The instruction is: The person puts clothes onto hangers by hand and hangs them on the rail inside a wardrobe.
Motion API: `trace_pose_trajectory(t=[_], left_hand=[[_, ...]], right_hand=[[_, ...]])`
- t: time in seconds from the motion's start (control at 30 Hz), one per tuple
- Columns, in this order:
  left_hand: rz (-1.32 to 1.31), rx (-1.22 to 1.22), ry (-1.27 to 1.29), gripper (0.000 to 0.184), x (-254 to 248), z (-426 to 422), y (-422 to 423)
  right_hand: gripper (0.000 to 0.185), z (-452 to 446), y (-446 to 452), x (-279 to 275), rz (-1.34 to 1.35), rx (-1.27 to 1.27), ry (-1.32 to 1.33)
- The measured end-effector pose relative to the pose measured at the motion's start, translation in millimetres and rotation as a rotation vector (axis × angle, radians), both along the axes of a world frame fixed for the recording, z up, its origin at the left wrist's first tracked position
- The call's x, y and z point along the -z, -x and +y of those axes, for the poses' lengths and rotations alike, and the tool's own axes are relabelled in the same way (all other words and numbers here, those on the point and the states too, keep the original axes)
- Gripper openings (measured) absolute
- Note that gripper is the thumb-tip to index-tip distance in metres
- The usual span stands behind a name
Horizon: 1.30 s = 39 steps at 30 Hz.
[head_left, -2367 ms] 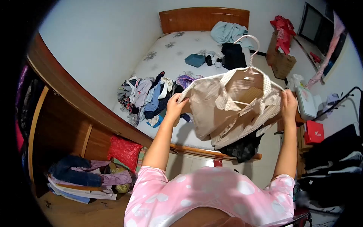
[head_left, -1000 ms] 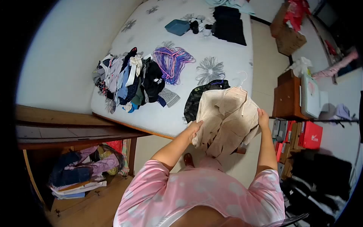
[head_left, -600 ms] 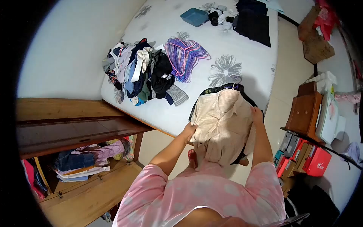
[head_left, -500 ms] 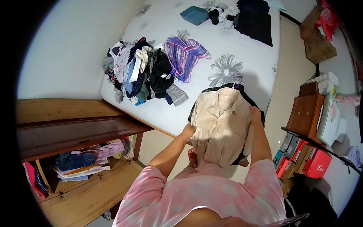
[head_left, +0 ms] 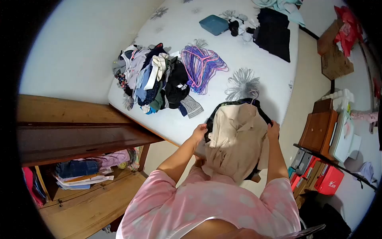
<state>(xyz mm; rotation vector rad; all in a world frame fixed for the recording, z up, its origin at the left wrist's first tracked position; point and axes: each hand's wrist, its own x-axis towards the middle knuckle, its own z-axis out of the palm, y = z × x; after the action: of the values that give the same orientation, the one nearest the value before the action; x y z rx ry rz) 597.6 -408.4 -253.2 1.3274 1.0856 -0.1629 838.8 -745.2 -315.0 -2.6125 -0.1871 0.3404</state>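
A beige button-front shirt point(head_left: 234, 145) hangs down in front of me, lying over a dark garment point(head_left: 259, 106) that shows along its top and sides. A hanger hook point(head_left: 255, 95) sticks up from the collar end and rests at the bed's near edge. My left hand point(head_left: 199, 131) is closed at the left edge of the dark garment, its fingertips partly hidden. On the other side, my right hand point(head_left: 273, 130) pinches the dark garment's right edge, just beside the shirt.
On the bed point(head_left: 159, 125) lie a heap of mixed clothes point(head_left: 153, 79), a bundle of purple and pink hangers point(head_left: 202, 65), a blue-grey bin point(head_left: 214, 25), rolled socks point(head_left: 240, 28) and folded black clothes point(head_left: 272, 36). An open wooden cabinet point(head_left: 99, 197) stands left; shoe boxes point(head_left: 329, 180) sit right.
Both hands have moved from the beige shirt's sides outward to the dark garment's edges under it. The shirt now hangs looser, and the view has tilted slightly.
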Motion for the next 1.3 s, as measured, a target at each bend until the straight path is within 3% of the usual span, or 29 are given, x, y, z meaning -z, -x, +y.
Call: trace_pose_trajectory(t=[0.17,0.2,0.3,0.4,0.5,0.67,0.87,1.0,1.07,1.23,1.3], left_hand=[[-0.124,-0.114,-0.106,0.024,4,65,-21],[-0.188,-0.129,-0.124,0.022,23,83,-21],[-0.194,-0.206,-0.006,0.021,5,121,-35],[-0.22,-0.18,0.062,0.023,4,162,-44],[-0.306,-0.158,0.068,0.024,25,211,-50],[-0.37,-0.182,0.163,0.027,5,265,-48],[-0.33,-0.192,0.195,0.024,16,293,-22],[-0.359,-0.224,0.23,0.021,26,296,-4],[-0.336,-0.221,0.231,0.021,26,300,1],[-0.305,-0.229,0.241,0.021,7,302,-5],[-0.263,-0.214,0.247,0.022,-7,303,-8]], right_hand=[[0.025,65,1,-30,0.12,0.006,-0.268],[0.02,81,1,-29,0.02,-0.078,-0.247],[0.018,132,4,19,0.097,-0.089,-0.391],[0.017,212,24,-37,0.309,-0.013,-0.619],[0.015,284,26,-13,0.467,0.074,-0.722],[0.015,392,22,30,0.503,0.021,-0.658],[0.023,479,15,26,0.521,0.1,-0.453],[0.023,493,8,79,0.592,0.119,-0.342],[0.023,486,5,105,0.562,0.135,-0.475],[0.03,484,7,72,0.591,0.294,-0.622],[0.033,485,6,68,0.53,0.163,-0.525]])
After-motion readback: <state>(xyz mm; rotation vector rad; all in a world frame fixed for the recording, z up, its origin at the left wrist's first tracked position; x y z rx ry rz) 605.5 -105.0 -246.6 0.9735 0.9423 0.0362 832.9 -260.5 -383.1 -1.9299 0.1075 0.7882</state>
